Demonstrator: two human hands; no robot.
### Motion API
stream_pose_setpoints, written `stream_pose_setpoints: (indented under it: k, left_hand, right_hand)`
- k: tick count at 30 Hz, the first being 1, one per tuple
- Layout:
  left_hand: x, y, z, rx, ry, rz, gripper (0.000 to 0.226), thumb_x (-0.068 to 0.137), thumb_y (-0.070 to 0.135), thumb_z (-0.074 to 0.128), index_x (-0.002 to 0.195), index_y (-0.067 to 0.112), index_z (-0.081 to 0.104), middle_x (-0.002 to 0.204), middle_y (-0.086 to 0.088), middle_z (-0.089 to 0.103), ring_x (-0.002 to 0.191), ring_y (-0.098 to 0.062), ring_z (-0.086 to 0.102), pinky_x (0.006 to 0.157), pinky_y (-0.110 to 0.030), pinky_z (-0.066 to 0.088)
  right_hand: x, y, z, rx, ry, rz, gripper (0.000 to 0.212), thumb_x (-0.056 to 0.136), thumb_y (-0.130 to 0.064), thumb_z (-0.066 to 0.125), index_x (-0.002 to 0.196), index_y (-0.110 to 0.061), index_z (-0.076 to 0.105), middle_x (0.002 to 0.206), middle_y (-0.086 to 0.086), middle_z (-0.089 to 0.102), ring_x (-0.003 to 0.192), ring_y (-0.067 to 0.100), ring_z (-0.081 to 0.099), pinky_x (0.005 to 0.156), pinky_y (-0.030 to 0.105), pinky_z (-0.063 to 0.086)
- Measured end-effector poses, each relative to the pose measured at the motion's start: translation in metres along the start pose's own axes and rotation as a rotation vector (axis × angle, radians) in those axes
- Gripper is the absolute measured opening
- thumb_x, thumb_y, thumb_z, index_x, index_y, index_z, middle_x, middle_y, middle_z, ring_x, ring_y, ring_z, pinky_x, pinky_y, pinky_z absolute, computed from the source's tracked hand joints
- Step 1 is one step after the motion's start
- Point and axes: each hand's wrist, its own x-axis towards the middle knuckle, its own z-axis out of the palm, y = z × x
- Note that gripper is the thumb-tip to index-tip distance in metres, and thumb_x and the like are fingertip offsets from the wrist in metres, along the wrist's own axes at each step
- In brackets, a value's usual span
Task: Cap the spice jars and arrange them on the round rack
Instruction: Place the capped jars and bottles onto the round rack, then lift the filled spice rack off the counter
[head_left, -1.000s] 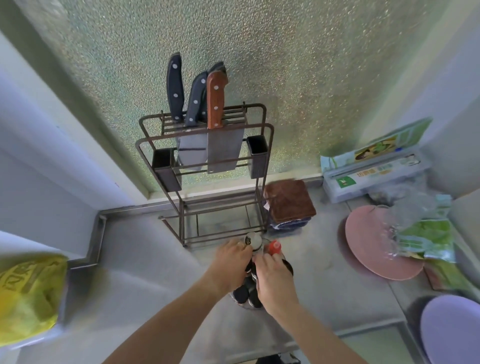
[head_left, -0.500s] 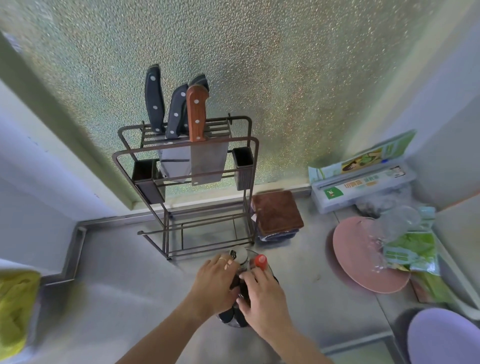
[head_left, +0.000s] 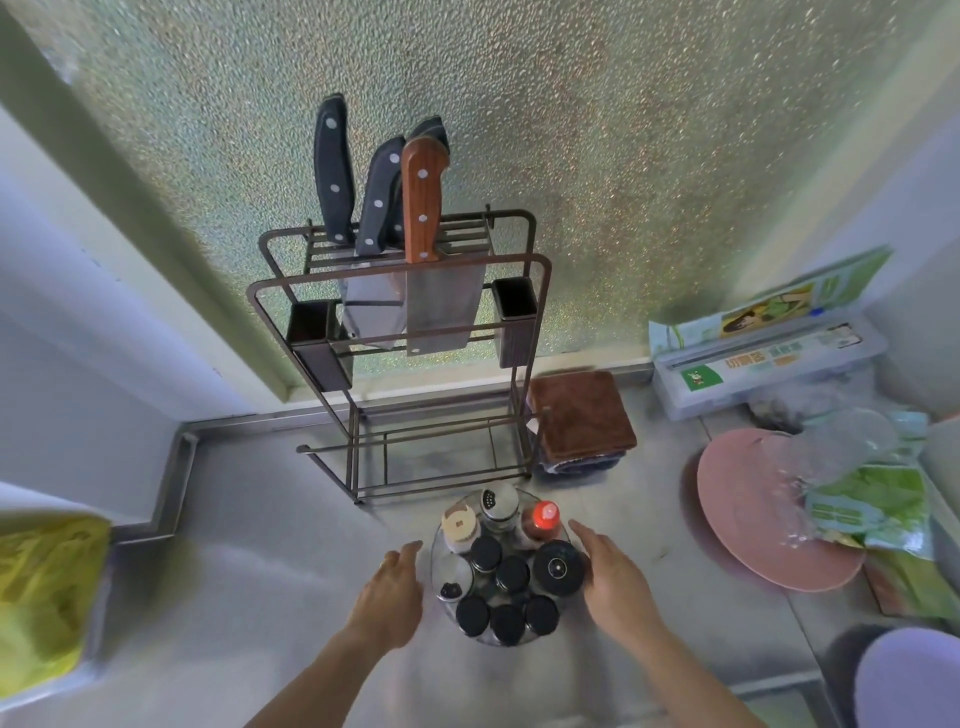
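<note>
Spice jars (head_left: 511, 574) sitting capped on round rack (head_left: 437, 540), steel worktop (head_left: 260, 545); left hand (head_left: 387, 597), right hand (head_left: 615, 584) flanking, fingers relaxed, holding nothing.

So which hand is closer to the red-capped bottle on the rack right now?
Right. The right hand is just right of the red-capped bottle, fingertips close by; the left hand is across the rack, on its left side.

Glossy black jar lids (head_left: 511, 573); matt metal knife rack (head_left: 405, 364); wooden cleaver handle (head_left: 422, 202); seemingly brushed steel counter (head_left: 249, 545).
</note>
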Motion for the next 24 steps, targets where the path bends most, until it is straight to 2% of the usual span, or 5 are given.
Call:
stream_pose_setpoints:
  k: [4, 10, 14, 17, 24]
  left_hand:
    - [0.006, 0.002, 0.016, -0.086, -0.044, 0.029, 0.060, 0.096, 0.014, 0.049, 0.151, 0.020, 0.025, 0.141, -0.011, 0.053, 0.129, -0.030, 0.051, 0.109, -0.038, 0.041]
    - [0.016, 0.010, 0.026, -0.276, 0.022, -0.026, 0.069, 0.087, 0.012, 0.065, 0.148, 0.020, 0.036, 0.136, -0.009, 0.058, 0.124, -0.031, 0.054, 0.102, -0.037, 0.044]
    - [0.020, 0.005, 0.028, -0.321, 0.022, -0.077, 0.070, 0.085, 0.010, 0.067, 0.149, 0.022, 0.039, 0.136, -0.012, 0.056, 0.125, -0.029, 0.054, 0.097, -0.023, 0.037]
    - [0.020, 0.006, 0.031, -0.316, 0.025, -0.099, 0.071, 0.083, 0.015, 0.067, 0.148, 0.024, 0.040, 0.133, -0.010, 0.055, 0.127, -0.029, 0.052, 0.097, -0.023, 0.035]
    - [0.012, 0.009, 0.036, -0.422, 0.146, -0.162, 0.058, 0.081, 0.006, 0.065, 0.137, 0.020, 0.056, 0.125, -0.009, 0.063, 0.118, -0.028, 0.059, 0.091, -0.020, 0.039]
  right_hand:
    - [0.005, 0.003, 0.010, 0.060, -0.071, -0.004, 0.060, 0.094, -0.024, 0.054, 0.150, -0.039, 0.038, 0.131, 0.007, 0.064, 0.120, 0.032, 0.062, 0.096, 0.040, 0.051]
    - [0.013, 0.009, 0.023, 0.120, -0.062, 0.006, 0.062, 0.094, -0.035, 0.059, 0.150, -0.040, 0.033, 0.127, 0.002, 0.069, 0.116, 0.031, 0.065, 0.093, 0.038, 0.052]
    - [0.015, 0.009, 0.021, 0.205, -0.025, 0.018, 0.050, 0.086, -0.040, 0.063, 0.135, -0.036, 0.052, 0.123, -0.005, 0.072, 0.113, 0.026, 0.067, 0.088, 0.035, 0.052]
    - [0.017, 0.008, 0.020, 0.237, 0.014, 0.001, 0.047, 0.077, -0.050, 0.053, 0.120, -0.032, 0.063, 0.116, -0.004, 0.074, 0.107, 0.028, 0.068, 0.084, 0.036, 0.053]
    - [0.017, 0.008, 0.025, 0.220, 0.014, -0.003, 0.023, 0.090, -0.031, 0.063, 0.112, -0.024, 0.067, 0.110, 0.003, 0.076, 0.103, 0.034, 0.069, 0.085, 0.041, 0.055]
